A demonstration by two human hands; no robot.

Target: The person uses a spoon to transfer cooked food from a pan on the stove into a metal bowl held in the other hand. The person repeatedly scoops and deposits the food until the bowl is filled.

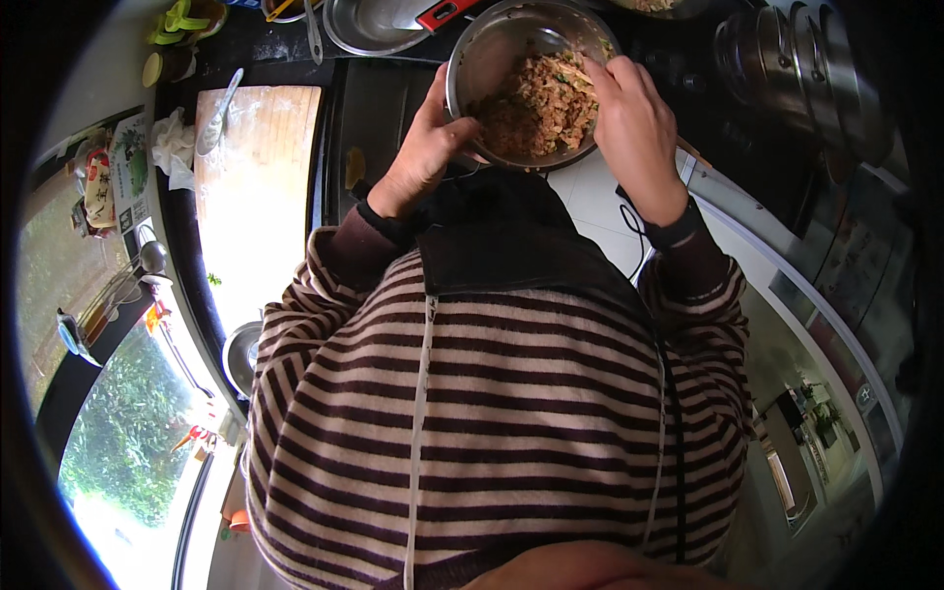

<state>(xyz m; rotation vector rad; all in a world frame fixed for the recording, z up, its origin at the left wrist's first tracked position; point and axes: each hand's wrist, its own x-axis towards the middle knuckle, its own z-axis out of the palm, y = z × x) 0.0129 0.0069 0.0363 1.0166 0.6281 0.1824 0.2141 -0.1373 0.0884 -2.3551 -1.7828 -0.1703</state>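
Observation:
A deep stainless steel bowl [483, 55] is tilted towards me, with a minced filling [549, 103] flecked with green inside it. My left hand [435, 133] grips the bowl's left side, thumb over the rim. At the opposite rim, the fingers of my right hand [634, 103] are curled down into the bowl and meet the filling. A thin wooden utensil [695, 153] shows behind the right wrist, in line with the fingers; it looks like chopsticks, but the hand hides most of it.
Left of me lies a flour-dusted wooden board [258, 118] with a spoon [221, 114] on it, beside crumpled white paper [174, 147]. A metal pan [361, 29] and a red-handled tool [445, 12] lie beyond. Stacked steel pots [800, 74] stand at the right.

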